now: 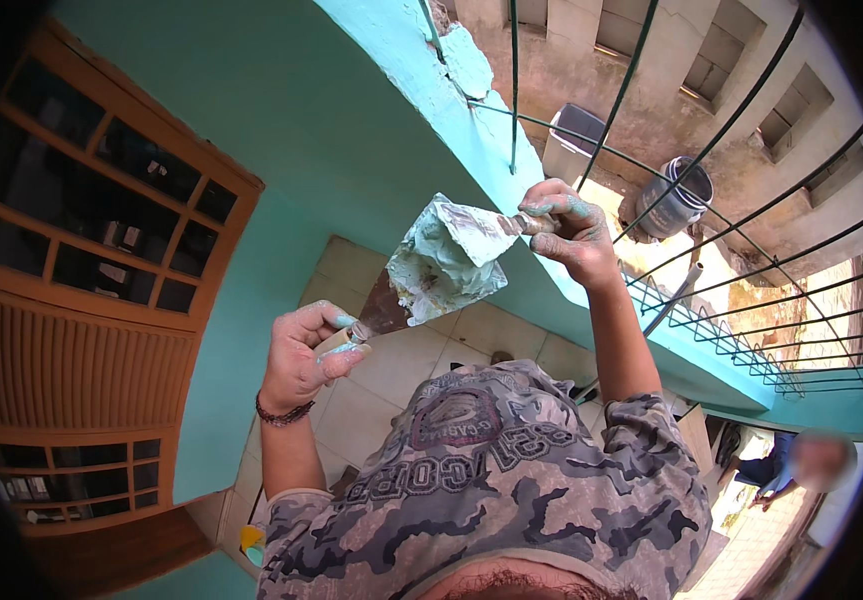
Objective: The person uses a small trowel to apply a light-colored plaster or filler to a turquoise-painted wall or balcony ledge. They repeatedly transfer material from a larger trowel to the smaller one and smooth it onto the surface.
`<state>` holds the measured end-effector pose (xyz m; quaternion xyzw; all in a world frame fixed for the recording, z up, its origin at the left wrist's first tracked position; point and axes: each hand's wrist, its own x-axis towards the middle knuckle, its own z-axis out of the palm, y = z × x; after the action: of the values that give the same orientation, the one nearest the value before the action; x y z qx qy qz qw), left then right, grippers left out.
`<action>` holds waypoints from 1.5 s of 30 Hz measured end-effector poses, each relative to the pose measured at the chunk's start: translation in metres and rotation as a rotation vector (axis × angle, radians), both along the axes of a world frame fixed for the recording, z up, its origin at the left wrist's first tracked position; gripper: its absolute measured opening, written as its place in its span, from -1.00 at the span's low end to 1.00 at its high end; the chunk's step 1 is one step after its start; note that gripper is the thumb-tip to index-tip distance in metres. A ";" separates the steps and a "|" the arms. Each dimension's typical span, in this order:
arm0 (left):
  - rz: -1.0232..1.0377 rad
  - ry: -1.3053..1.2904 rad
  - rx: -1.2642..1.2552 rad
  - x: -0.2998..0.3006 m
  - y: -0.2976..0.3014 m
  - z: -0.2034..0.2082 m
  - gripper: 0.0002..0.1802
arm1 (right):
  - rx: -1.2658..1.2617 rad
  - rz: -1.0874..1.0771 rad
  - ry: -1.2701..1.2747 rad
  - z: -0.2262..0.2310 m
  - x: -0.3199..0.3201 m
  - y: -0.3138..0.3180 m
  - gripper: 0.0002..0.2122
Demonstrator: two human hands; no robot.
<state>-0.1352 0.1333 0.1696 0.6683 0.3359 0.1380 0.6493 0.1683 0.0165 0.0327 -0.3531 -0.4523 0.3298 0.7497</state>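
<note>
We hold pale green paste (446,275) heaped on a broad scraper (382,308) grasped in our left hand (301,345); our right hand (576,230) pinches a smaller spatula (481,233), its blade against the paste, near the turquoise ledge (478,150) with dark bars (514,80).

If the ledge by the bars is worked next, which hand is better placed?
Probably the right: the right hand appears closer to the turquoise ledge and holds a spatula against the pale paste. The left hand sits farther off, gripping the scraper that carries that paste.
</note>
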 end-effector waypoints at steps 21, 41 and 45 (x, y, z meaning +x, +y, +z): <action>0.141 0.115 0.262 0.020 -0.007 -0.056 -0.75 | -0.681 -0.073 0.506 -0.034 -0.009 -0.123 -0.72; 0.213 0.197 0.236 0.018 -0.042 -0.107 -0.76 | -0.719 -0.158 -0.009 -0.011 -0.024 -0.146 -0.75; 0.171 0.237 0.245 0.025 -0.042 -0.107 -0.76 | -0.740 -0.220 -0.002 -0.009 -0.018 -0.154 -0.75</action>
<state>-0.1101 0.0909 0.0629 0.7229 0.4461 0.1528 0.5051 0.1505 -0.1379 0.0241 -0.6466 -0.2629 0.3878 0.6019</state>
